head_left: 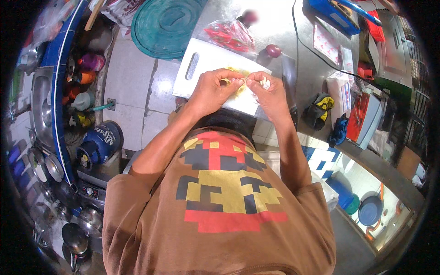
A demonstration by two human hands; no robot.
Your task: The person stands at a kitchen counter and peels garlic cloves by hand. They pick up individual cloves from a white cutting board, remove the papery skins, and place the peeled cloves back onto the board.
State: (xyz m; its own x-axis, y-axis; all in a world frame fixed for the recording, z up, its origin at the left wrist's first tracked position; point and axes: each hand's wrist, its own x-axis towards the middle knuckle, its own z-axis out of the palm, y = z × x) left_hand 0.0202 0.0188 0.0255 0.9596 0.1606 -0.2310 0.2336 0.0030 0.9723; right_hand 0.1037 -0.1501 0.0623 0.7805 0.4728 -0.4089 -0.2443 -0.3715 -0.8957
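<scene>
My left hand (214, 88) and my right hand (268, 92) meet fingertip to fingertip above a white cutting board (183, 82) with a handle slot. Thumb and forefinger of each are pinched together. A small whitish piece (265, 83), which looks like garlic, shows among the fingers of the right hand. What the left fingertips grip is too small and covered to name. Under the hands the board carries yellowish stains or scraps (245, 73). Beyond it lie a clear plastic bag of red chillies (229, 35) and a red onion (273, 50).
The board rests at the near edge of a metal table (275, 23). A black cable (311, 54) crosses the table, with a blue box (332, 17) at far right. At left are a round green lid (162, 27) and a blue gas cylinder (103, 141) on the floor.
</scene>
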